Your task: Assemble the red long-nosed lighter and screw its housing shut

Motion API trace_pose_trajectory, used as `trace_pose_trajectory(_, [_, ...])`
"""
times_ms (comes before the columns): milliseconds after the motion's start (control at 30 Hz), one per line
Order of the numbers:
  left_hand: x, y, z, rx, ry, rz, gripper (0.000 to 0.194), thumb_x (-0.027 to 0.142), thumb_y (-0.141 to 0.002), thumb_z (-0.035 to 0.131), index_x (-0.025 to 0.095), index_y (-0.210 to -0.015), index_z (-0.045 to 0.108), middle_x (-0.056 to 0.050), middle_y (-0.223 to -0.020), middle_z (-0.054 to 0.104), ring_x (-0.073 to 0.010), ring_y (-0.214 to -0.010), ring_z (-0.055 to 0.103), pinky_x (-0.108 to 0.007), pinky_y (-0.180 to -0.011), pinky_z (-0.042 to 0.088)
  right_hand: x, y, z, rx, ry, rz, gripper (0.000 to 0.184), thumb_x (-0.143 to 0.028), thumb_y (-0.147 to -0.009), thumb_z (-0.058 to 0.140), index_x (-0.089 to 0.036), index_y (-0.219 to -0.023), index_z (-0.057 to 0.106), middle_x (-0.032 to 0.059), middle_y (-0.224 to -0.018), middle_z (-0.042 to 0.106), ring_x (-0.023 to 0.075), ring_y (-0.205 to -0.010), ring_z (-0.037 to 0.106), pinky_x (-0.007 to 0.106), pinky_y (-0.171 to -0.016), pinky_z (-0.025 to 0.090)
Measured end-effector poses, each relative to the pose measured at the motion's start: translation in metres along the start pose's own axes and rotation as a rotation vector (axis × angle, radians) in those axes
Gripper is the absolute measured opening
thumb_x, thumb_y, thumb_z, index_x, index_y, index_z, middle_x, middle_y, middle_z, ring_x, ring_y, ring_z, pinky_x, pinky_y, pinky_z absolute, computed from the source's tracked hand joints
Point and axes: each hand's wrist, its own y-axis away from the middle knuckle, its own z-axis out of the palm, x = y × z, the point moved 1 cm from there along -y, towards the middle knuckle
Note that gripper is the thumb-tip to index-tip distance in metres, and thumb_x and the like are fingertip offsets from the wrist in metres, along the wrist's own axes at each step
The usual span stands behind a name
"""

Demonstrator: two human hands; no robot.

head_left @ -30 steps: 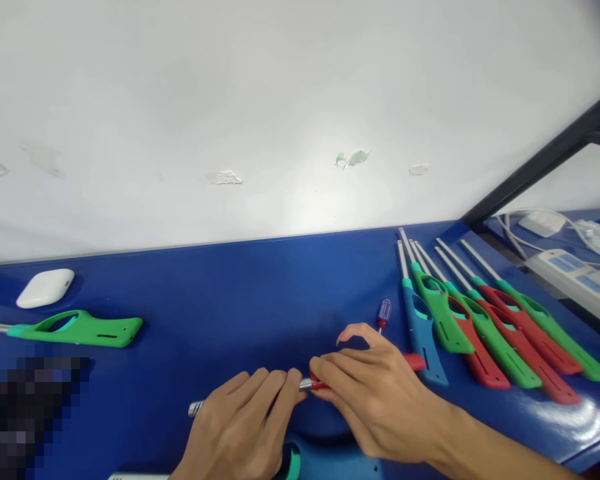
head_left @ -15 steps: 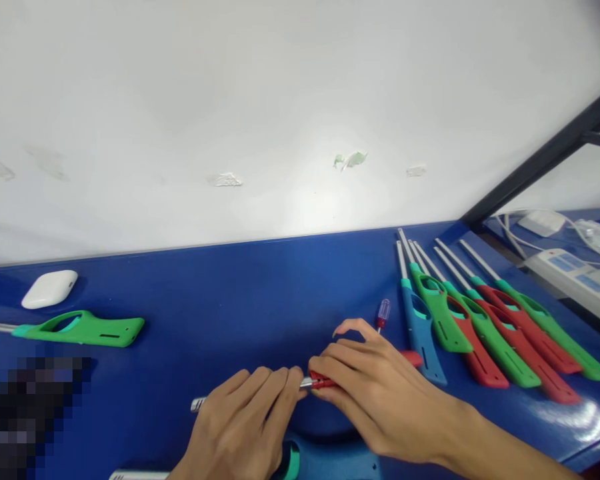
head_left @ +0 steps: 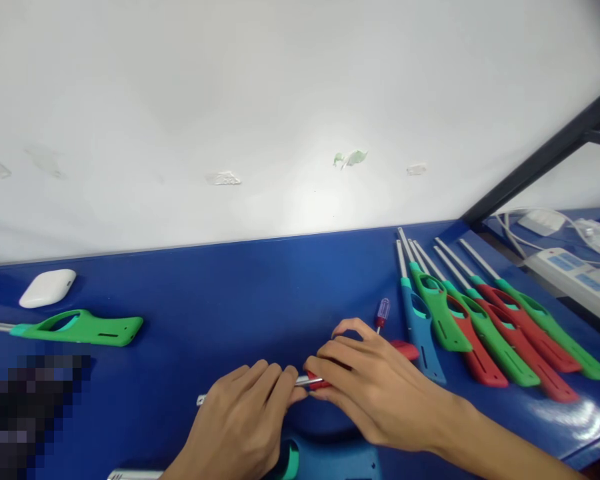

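My left hand (head_left: 243, 413) is closed around the metal tube (head_left: 303, 381) of a red gas lighter; the tube's tip sticks out on the left. My right hand (head_left: 380, 390) grips the body of that red lighter (head_left: 405, 349), fingers curled over most of it, with its red end showing behind the knuckles. Between the two hands a short length of tube and a thin rod meet the red plastic. Below them lies a blue lighter (head_left: 337, 460), partly covered by my left hand and cut off by the bottom edge. A screwdriver (head_left: 383, 311) with a clear purple and red handle lies just beyond my right hand.
On the right, several green, red and blue lighters (head_left: 497, 340) lie in a fanned row. A green lighter (head_left: 100, 329), a white case (head_left: 48, 288) and a pixelated dark object (head_left: 25, 407) are at left. A power strip (head_left: 575, 277) with cables sits at far right, behind a dark metal post.
The tube's visible tip and the red end of the held lighter have shifted slightly. A thin rod now shows between the hands, reaching over the red plastic. Both hands keep their grip.
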Motion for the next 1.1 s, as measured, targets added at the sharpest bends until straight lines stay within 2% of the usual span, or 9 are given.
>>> trace_pose_trajectory(133, [0.0008,0.0019,0.0015,-0.029,-0.02,0.012,0.029,0.015,-0.111,0.037,0.014,-0.101,0.064,-0.002,-0.076,0.073,-0.0185,-0.064,0.071,-0.034,-0.05,0.048,0.0005,0.0008,0.0004,-0.024,0.01,-0.006,0.031,-0.022,-0.118,0.034,-0.014,-0.113,0.063,0.0021,-0.103,0.071,0.0178,-0.09,0.062,0.041,-0.103,0.035])
trace_pose_trajectory(367, [0.0,0.0033,0.002,-0.101,-0.011,0.007,0.033,0.015,-0.111,0.03,0.015,-0.101,0.062,-0.001,-0.075,0.071,-0.0173,-0.062,0.07,-0.033,-0.051,0.048,0.0007,0.0024,-0.0003,-0.053,0.076,-0.046,0.029,-0.026,-0.118,0.038,-0.012,-0.13,0.06,0.005,-0.118,0.071,0.0209,-0.101,0.062,0.044,-0.106,0.033])
trace_pose_trajectory(600, [0.0,0.0032,0.0034,-0.087,-0.022,0.007,0.027,0.017,-0.111,0.036,0.014,-0.104,0.062,-0.003,-0.076,0.072,-0.0188,-0.062,0.071,-0.034,-0.049,0.046,0.0026,0.0015,0.0009,-0.006,0.063,-0.03,0.034,-0.022,-0.119,0.031,-0.014,-0.11,0.064,0.0025,-0.104,0.072,0.018,-0.094,0.062,0.042,-0.098,0.036])
trace_pose_trajectory(867, [-0.0024,0.0045,0.0041,-0.127,0.033,-0.004,0.025,0.016,-0.11,0.037,0.016,-0.105,0.062,0.0,-0.073,0.07,-0.0186,-0.057,0.069,-0.035,-0.047,0.048,-0.0001,0.0003,0.001,0.018,0.087,-0.015,0.037,-0.02,-0.118,0.028,-0.015,-0.109,0.063,0.0023,-0.096,0.07,0.0177,-0.083,0.062,0.04,-0.089,0.036])
trace_pose_trajectory(1100, [-0.0015,0.0047,0.0012,-0.035,0.107,-0.02,0.024,0.016,-0.111,0.041,0.014,-0.104,0.064,0.0,-0.078,0.075,-0.0145,-0.062,0.072,-0.032,-0.051,0.049,-0.0031,0.0009,0.0048,0.062,0.048,-0.006,0.029,-0.015,-0.116,0.034,-0.014,-0.112,0.062,0.0032,-0.096,0.072,0.0176,-0.075,0.059,0.039,-0.083,0.035])
